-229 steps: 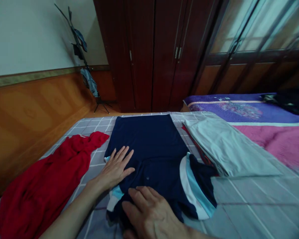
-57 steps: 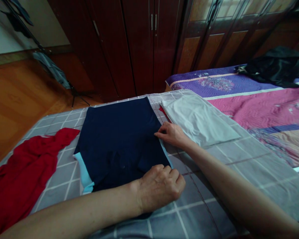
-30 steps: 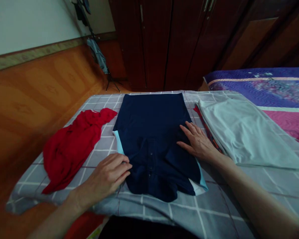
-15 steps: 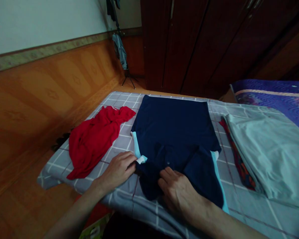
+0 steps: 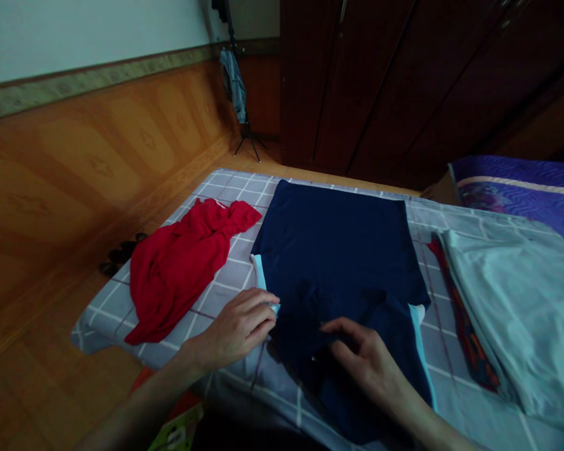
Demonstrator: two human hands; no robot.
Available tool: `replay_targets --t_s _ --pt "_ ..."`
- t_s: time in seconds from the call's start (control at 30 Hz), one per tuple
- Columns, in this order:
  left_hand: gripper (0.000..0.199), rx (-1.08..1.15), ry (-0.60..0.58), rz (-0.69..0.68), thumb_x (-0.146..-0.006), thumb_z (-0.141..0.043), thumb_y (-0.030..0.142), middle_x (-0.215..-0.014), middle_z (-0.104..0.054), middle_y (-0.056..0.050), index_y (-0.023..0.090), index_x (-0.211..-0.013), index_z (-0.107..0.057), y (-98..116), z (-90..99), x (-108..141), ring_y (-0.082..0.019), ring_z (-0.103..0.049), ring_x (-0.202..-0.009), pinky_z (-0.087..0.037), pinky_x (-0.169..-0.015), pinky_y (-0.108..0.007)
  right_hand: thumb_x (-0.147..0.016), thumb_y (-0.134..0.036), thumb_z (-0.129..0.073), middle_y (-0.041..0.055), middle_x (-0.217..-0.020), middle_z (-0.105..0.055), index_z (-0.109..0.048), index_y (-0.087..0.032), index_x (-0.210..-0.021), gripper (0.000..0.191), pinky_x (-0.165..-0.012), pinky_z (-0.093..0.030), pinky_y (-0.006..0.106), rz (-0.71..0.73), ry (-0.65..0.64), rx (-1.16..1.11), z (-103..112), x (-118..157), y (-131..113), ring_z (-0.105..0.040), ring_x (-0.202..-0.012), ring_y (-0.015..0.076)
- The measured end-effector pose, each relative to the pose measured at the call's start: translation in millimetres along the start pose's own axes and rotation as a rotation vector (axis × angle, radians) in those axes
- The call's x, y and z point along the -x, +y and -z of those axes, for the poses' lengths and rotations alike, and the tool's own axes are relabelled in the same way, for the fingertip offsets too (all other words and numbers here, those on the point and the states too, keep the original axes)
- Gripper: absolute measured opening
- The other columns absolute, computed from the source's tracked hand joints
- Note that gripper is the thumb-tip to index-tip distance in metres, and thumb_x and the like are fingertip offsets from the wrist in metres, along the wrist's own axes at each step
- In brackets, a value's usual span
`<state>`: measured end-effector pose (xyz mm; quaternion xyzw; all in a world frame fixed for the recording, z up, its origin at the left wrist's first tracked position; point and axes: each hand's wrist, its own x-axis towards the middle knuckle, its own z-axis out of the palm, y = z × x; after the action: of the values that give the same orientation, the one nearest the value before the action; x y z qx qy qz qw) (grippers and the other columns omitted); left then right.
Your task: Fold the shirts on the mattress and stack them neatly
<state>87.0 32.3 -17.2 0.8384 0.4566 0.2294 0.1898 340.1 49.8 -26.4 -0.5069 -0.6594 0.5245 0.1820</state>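
Well, from the left, dark shoes (image 5: 120, 254) lie on the floor at the shirt's nine o'clock, beyond a rumpled red cloth (image 5: 181, 266) on the checked sheet (image 5: 223, 188), with a stand (image 5: 248, 134) at eleven. Mid-sheet lies the navy shirt (image 5: 343, 244), its long axis running roughly twelve to six, hem at twelve and buttoned end toward six; the left hand (image 5: 237, 327) pinches its blue-and-white sleeve edge near eight, and the right hand (image 5: 369, 360) pinches navy fabric by a button near six. At three, a pale cloth (image 5: 512, 300) overlaps a patterned cloth (image 5: 470, 347), and a purple spread (image 5: 521, 175) shows at two.
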Motion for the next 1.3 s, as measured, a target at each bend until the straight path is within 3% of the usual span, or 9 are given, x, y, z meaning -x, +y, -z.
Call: replay_targets --t_s 0.1,0.27,0.4,0.57,0.77,0.9,1.0,1.13,1.3 --pt "0.013 0.032 -0.021 0.001 -0.088 -0.048 0.01 -0.107 -0.062 -0.005 0.018 -0.086 -0.058 2 3.2 3 -0.016 -0.055 -0.105 -0.044 -0.094 -0.031 -0.075 -0.024 -0.054 0.0098 -0.12 -0.061 -0.059 -0.024 -0.117 0.043 -0.088 -0.049 0.036 0.375 -0.013 0.339 -12 13 -7 -0.058 -0.107 0.0237" --pt "0.037 0.007 -0.089 0.109 -0.077 -0.056 0.007 -0.112 -0.056 -0.007 0.017 -0.112 -0.053 2 7.3 13 -0.018 -0.05 -0.108 -0.043 -0.095 -0.034 -0.079 -0.021 -0.058 0.012 -0.125 -0.058 -0.052 -0.026 -0.127 0.049 -0.089 -0.049 0.04 0.689 -0.092 0.703 -45 17 2 -0.056 -0.11 0.0269" --pt "0.032 -0.032 -0.151 0.073 -0.079 -0.056 0.007 -0.106 -0.057 -0.005 0.02 -0.109 -0.057 -1 4.8 19 -0.02 -0.049 -0.106 -0.04 -0.094 -0.036 -0.079 -0.018 -0.058 0.0058 -0.114 -0.064 -0.065 -0.024 -0.094 0.017 -0.084 -0.049 0.033 0.664 -0.303 0.711 -45 7 -5 -0.058 -0.099 0.0223" --pt "0.015 0.044 -0.211 0.072 -0.08 -0.061 0.015 -0.092 -0.062 -0.002 0.02 -0.095 -0.062 -3 15.0 23 -0.017 -0.054 -0.091 -0.04 -0.086 -0.031 -0.083 -0.018 -0.052 0.0045 -0.106 -0.064 -0.067 -0.021 -0.094 0.018 -0.088 -0.044 0.028 0.565 -0.6 0.489 -16 -1 -34 -0.056 -0.099 0.0175" --pt "0.018 -0.18 0.007 0.32 -0.091 -0.047 0.018 -0.08 -0.064 -0.003 0.017 -0.082 -0.063 -24 27.8 4 -0.016 -0.057 -0.081 -0.039 -0.078 -0.03 -0.085 -0.021 -0.052 0.0053 -0.11 -0.064 -0.066 -0.021 -0.104 0.024 -0.097 -0.038 0.031 0.583 -0.602 0.452 -12 -1 -32 -0.054 -0.105 0.0186" --pt "0.018 -0.279 -0.121 0.487 -0.088 -0.055 0.031 -0.077 -0.064 -0.002 0.018 -0.076 -0.062 -32 17.1 -19 -0.018 -0.059 -0.077 -0.04 -0.071 -0.029 -0.085 -0.02 -0.052 0.0049 -0.114 -0.063 -0.066 -0.022 -0.106 0.025 -0.097 -0.039 0.03 0.559 -0.625 0.429 -18 -6 -31 -0.054 -0.107 0.0187" --pt "0.015 -0.309 -0.244 0.512 -0.082 -0.062 0.033 -0.077 -0.063 -0.002 0.018 -0.081 -0.06 -30 11.0 -26 -0.019 -0.059 -0.077 -0.039 -0.068 -0.028 -0.085 -0.021 -0.054 0.0062 -0.122 -0.06 -0.068 -0.022 -0.108 0.026 -0.098 -0.04 0.031 0.517 -0.744 0.398 -18 -13 -34 -0.051 -0.114 0.0204" --pt "0.007 -0.312 -0.213 0.528 -0.081 -0.06 0.024 -0.085 -0.061 -0.002 0.018 -0.083 -0.057 -15 12.4 -20 -0.02 -0.056 -0.084 -0.041 -0.076 -0.03 -0.085 -0.021 -0.055 0.0087 -0.132 -0.054 -0.066 -0.018 -0.113 0.03 -0.104 -0.034 0.033 0.468 -0.789 0.334 -14 -17 -37 -0.045 -0.123 0.0218" --pt "0.031 -0.21 -0.277 0.327 -0.073 -0.064 0.017 -0.102 -0.057 -0.003 0.021 -0.102 -0.054 11 -4.1 3 -0.022 -0.051 -0.097 -0.043 -0.084 -0.035 -0.088 -0.025 -0.054 0.006 -0.124 -0.059 -0.069 -0.021 -0.105 0.024 -0.103 -0.035 0.031 0.481 -0.735 0.277 -14 -14 -34 -0.048 -0.118 0.0196"
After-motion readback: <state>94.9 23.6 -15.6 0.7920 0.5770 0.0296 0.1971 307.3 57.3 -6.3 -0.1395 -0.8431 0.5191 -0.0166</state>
